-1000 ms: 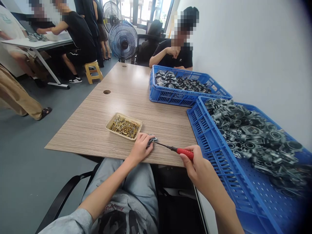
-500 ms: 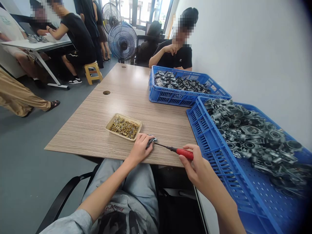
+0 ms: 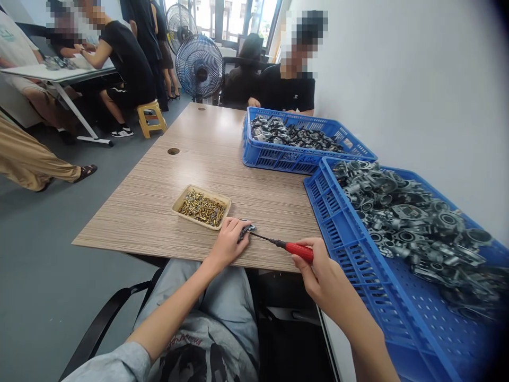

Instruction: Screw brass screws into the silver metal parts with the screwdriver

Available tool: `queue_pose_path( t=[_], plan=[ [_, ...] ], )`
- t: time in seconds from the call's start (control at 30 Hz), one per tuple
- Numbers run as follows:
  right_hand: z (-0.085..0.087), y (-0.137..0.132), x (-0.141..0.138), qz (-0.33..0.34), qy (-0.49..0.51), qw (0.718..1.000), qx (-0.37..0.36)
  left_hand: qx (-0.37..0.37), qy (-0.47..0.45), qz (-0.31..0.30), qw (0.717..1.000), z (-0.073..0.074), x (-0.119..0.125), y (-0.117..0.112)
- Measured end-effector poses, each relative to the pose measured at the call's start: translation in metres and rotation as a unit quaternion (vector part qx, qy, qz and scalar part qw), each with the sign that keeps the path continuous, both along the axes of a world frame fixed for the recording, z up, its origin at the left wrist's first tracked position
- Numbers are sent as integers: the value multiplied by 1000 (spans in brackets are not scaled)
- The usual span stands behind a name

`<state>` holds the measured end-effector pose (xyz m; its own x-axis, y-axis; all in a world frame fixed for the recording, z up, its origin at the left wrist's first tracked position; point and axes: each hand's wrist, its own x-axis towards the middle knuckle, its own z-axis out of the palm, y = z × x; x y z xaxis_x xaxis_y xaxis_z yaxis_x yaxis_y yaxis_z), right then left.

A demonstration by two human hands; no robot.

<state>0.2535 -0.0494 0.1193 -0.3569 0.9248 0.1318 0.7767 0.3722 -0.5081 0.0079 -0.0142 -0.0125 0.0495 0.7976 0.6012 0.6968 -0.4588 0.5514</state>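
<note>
Wood-laminate table [image 3: 131, 223] | tan tray [image 3: 186, 192] of brass screws [image 3: 201, 208] | two blue crates [image 3: 270, 159] of metal castings [image 3: 405, 223]

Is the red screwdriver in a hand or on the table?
In a hand: the right hand wraps around the red handle of the screwdriver.

1. A small dark-and-silver metal casting [image 3: 247, 229], gripped in the left hand [image 3: 227, 245] near the wooden table's [image 3: 131, 223] front edge.
2. A red-handled steel screwdriver [image 3: 299, 252], held nearly level in the right hand [image 3: 321, 273], its thin shaft reaching the casting.
</note>
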Motion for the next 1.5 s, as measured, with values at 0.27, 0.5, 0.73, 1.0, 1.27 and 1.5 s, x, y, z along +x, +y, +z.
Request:
queue_pose_path(
  t=[0.27, 0.5, 0.73, 1.0, 1.27, 1.5],
  plan=[
    [-2, 1, 1, 20, 12, 1000, 9, 8, 0, 0, 1000, -1, -1, 0],
    [-2, 2, 1, -47, -69, 996, 20, 1, -3, 1, 1000, -1, -1, 0],
    [-4, 2, 0, -28, -52, 998, 18, -5, -5, 4, 1000, 0, 0, 0],
    [-4, 2, 1, 17, -11, 999, 27, 6, -4, 2, 1000, 0, 0, 0],
    [-2, 2, 1, 19, -27, 999, 27, -1, -4, 3, 1000, -1, 0, 1],
    [-8, 3, 1, -54, -100, 992, 60, -3, -2, 4, 1000, -1, 0, 0]
  ],
)
